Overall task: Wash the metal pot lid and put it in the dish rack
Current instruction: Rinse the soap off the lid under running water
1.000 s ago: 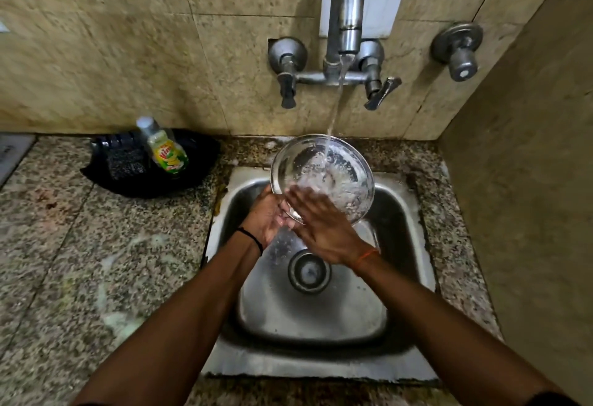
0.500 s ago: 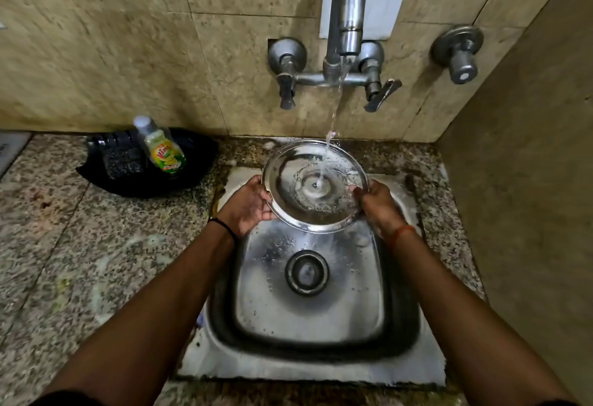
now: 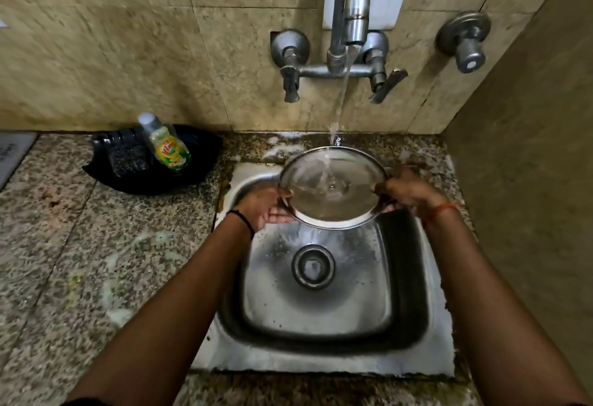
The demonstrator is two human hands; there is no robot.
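Tilted flatter now, metal pot lid [image 3: 332,193] between gripping fingers [image 3: 279,214].

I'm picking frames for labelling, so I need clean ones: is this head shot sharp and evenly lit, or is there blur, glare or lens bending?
Head view: the wall tiles and counter at far left smear with motion blur; the lid and sink stay fairly sharp; soft glare on the sink's front rim; the corners darken; wide-angle bending curves the tile lines and stretches the forearms.
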